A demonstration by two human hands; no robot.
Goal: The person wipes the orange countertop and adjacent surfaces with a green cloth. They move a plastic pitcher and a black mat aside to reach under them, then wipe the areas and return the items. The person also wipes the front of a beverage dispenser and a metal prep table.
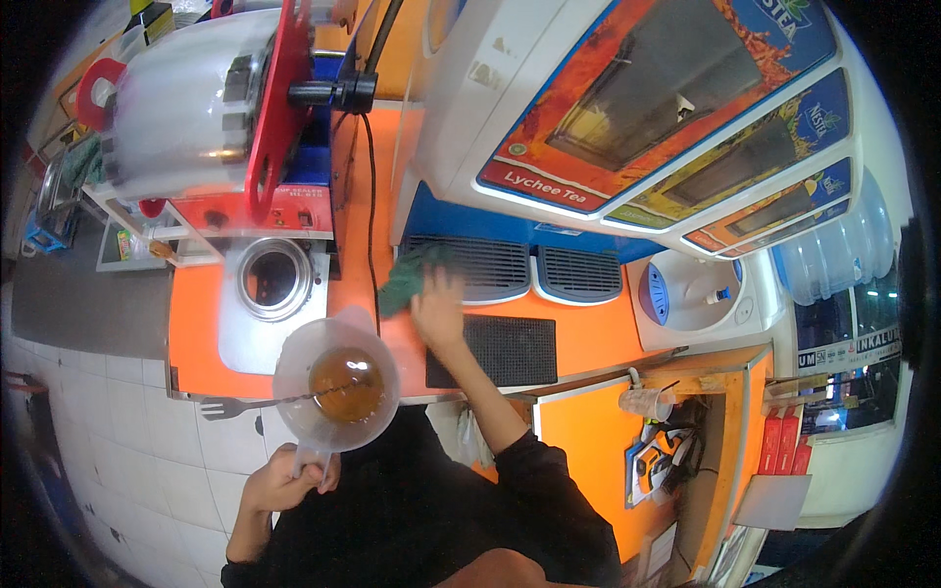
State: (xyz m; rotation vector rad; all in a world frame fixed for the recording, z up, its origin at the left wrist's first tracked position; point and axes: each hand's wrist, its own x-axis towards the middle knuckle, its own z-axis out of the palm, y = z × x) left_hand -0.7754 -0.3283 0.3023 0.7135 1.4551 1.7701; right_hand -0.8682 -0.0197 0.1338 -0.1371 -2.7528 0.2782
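Observation:
My left hand [294,477] is closed around the handle of a translucent plastic pitcher [295,365]. Brown liquid [343,400] covers the pitcher's bottom. A long metal fork [227,407] with a twisted shaft rests across the rim, its tines sticking out to the left. Over the orange counter [397,343], my right hand [440,309] presses on a crumpled green cloth [407,278] beside a dispenser's drip tray [480,265]; its fingers are slightly blurred. A black ribbed mat [508,351] lies just right of that wrist.
A red cup-sealing machine [250,211] with a large film roll [186,108] stands at left. Its metal plate has a round cup holder [273,279]. Tea dispensers [647,108] tower ahead. A black cable [371,216] crosses the counter. Clutter fills an open cabinet [720,431] at lower right.

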